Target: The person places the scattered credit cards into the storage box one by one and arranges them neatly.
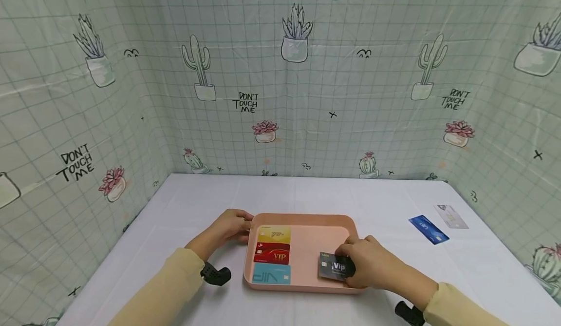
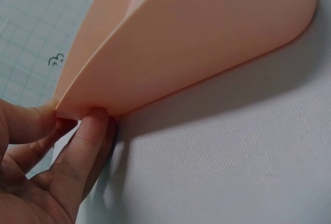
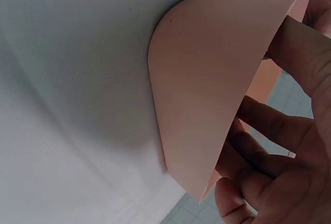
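Note:
A pink tray [image 1: 302,289] lies on the white table. My left hand [image 1: 232,227] holds its far left corner; in the left wrist view, the fingers [image 2: 88,136] touch the outside of the tray wall [image 2: 207,43]. Inside the tray at the right, my right hand [image 1: 372,262] pinches a dark grey VIP card [image 1: 329,266] by its right end. The right wrist view hides this card behind the tray wall [image 3: 207,79]. Stacked down the tray's left side are a yellow card [image 1: 273,234], a red VIP card [image 1: 271,253] and a light blue card [image 1: 271,274].
To the right of the tray, a blue card [image 1: 428,229] and a silver-grey card [image 1: 451,217] lie on the table [image 1: 210,194]. Cloth walls [image 1: 307,87] printed with cacti rise at the back and both sides. A black wrist device [image 1: 215,274] shows below the left sleeve.

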Tool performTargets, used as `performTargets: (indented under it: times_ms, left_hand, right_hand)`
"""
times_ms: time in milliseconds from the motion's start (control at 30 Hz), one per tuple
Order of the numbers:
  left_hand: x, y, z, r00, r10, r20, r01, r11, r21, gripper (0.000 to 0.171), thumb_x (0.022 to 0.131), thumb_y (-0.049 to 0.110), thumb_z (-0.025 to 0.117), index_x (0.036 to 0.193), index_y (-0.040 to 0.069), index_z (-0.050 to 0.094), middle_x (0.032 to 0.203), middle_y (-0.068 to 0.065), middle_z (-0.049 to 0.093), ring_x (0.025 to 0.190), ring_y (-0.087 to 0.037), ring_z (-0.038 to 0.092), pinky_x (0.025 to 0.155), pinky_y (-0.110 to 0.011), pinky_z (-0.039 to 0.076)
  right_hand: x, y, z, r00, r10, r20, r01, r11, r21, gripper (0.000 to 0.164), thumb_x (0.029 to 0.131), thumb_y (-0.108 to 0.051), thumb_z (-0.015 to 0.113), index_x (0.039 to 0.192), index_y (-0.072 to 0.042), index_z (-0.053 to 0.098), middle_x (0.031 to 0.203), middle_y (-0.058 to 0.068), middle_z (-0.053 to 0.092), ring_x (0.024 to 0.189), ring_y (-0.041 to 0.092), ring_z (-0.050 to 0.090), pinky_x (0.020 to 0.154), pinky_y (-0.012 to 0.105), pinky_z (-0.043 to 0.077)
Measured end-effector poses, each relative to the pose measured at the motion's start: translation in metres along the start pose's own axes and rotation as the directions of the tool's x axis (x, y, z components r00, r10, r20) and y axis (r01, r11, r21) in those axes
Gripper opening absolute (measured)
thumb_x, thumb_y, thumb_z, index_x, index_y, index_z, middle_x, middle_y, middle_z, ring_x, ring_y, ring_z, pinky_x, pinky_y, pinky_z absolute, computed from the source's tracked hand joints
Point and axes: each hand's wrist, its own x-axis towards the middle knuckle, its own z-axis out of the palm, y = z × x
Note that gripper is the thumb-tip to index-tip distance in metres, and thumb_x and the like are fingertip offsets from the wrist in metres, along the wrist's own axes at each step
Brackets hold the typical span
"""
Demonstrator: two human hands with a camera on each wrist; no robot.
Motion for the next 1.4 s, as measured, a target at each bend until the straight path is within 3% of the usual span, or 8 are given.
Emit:
performTargets:
  times_ms: [367,733,1200,1400]
  left_hand:
    - [-0.0001,-0.0007,0.0005,1.000,-0.003,-0.005,0.003,1.000,-0.029,0.025,0.099,0.008,0.065,0.121,-0.001,0.069,0.108,-0.015,0.073,0.080,-0.017,0.069,0.067,-0.026,0.062]
    - [0.0005,-0.0019,0.0000,1.000,-0.009,0.003,0.009,0.999,-0.038,0.025,0.099,0.009,0.065,0.122,0.000,0.068,0.108,-0.015,0.072,0.080,-0.016,0.069,0.068,-0.027,0.063]
    - [0.0001,-0.0004,0.0003,1.000,-0.021,-0.003,0.021,1.000,-0.022,0.023,0.099,0.010,0.066,0.121,0.002,0.069,0.109,-0.016,0.072,0.080,-0.017,0.069,0.068,-0.027,0.063]
    - [-0.0005,0.0006,-0.0001,1.000,-0.027,0.005,0.027,0.999,-0.021,0.023,0.099,0.010,0.066,0.120,0.002,0.069,0.108,-0.016,0.071,0.078,-0.017,0.069,0.068,-0.027,0.063]
  right_hand:
    - [-0.0002,0.0062,-0.0033,0.995,-0.052,0.082,0.047,0.997,0.065,0.038,0.066,-0.017,0.092,0.099,-0.018,0.075,0.088,-0.013,0.063,0.079,0.003,0.056,0.079,0.038,0.039]
    - [-0.0015,0.0104,0.0012,0.993,-0.106,0.057,0.101,0.992,0.081,0.041,0.065,-0.011,0.091,0.101,-0.020,0.074,0.092,-0.014,0.064,0.082,0.005,0.061,0.083,0.047,0.046]
    - [-0.0026,0.0103,0.0012,0.994,-0.106,0.031,0.106,0.994,0.014,0.038,0.066,-0.017,0.092,0.099,-0.020,0.076,0.092,-0.013,0.066,0.081,0.004,0.061,0.085,0.049,0.045]
    - [-0.0028,0.0097,-0.0028,0.996,-0.073,0.048,0.072,0.997,0.028,0.034,0.068,-0.019,0.092,0.099,-0.022,0.077,0.092,-0.015,0.066,0.082,0.003,0.060,0.090,0.053,0.044]
